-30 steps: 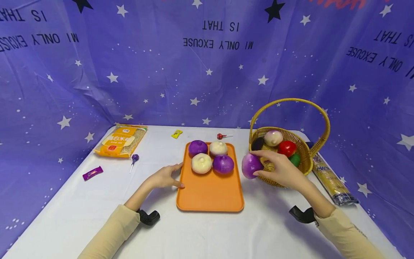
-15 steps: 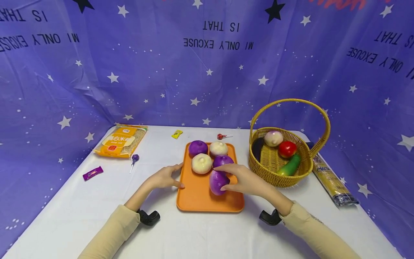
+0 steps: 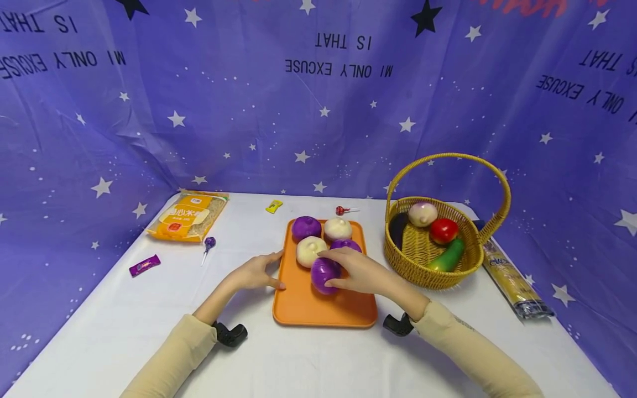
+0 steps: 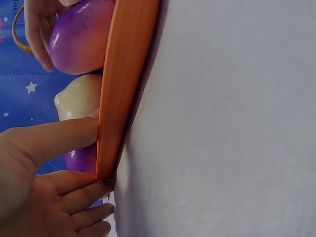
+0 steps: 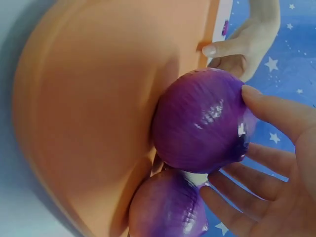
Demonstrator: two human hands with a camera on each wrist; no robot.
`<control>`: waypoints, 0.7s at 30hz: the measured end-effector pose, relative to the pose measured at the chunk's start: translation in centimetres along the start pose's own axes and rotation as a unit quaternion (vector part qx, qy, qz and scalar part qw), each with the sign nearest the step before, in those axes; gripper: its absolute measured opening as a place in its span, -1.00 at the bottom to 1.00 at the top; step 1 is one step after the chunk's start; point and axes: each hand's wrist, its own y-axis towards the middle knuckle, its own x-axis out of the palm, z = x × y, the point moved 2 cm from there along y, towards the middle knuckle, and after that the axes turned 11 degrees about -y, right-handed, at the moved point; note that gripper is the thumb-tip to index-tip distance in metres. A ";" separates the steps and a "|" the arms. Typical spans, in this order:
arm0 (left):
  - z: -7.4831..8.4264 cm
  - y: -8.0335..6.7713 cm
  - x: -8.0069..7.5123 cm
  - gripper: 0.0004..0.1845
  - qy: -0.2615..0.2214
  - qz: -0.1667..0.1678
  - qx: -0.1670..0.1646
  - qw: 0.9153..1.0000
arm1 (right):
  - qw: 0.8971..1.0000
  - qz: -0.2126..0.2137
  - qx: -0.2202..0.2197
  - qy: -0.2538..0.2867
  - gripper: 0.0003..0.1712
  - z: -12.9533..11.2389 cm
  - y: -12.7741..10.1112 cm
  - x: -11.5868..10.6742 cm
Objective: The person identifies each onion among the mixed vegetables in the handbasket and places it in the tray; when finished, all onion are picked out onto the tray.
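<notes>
My right hand point(image 3: 358, 271) holds a shiny purple onion point(image 3: 324, 277) between thumb and fingers, low over the middle of an orange tray point(image 3: 318, 315). On the tray's far half sit two white onions point(image 3: 308, 249) and two more purple onions point(image 3: 306, 227), in rows. One of those purple ones is partly hidden behind my right hand. In the right wrist view the held onion point(image 5: 202, 118) lies close against another purple onion point(image 5: 168, 205). My left hand point(image 3: 256, 272) rests at the tray's left edge, thumb and fingertips spread along the rim, fingers fairly straight.
To the right stands a wicker basket point(image 3: 418, 271) with a tall handle, holding an eggplant point(image 3: 397, 229), a pale onion point(image 3: 423, 214), a tomato point(image 3: 444, 231) and a green vegetable point(image 3: 448, 255). Beside it lies a long pack point(image 3: 510, 279). A grain bag point(image 3: 189, 215), candies and lollipops lie around.
My right hand has carried the purple onion from beside the basket leftward over the tray, close to the onions there. My left hand stays at the tray's edge.
</notes>
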 end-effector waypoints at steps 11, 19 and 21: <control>-0.1 0.1 0.0 0.00 0.002 0.000 0.001 1.000 | 1.000 -0.014 -0.016 -0.012 -0.33 -0.4 0.7 1.1; -0.2 0.1 0.0 0.01 0.001 -0.001 -0.001 1.000 | 1.000 -0.008 -0.022 -0.003 -0.27 -0.4 0.4 0.7; -0.2 0.1 0.0 0.01 0.001 -0.001 0.000 1.000 | 1.000 -0.003 -0.025 0.001 -0.26 -0.4 0.2 0.5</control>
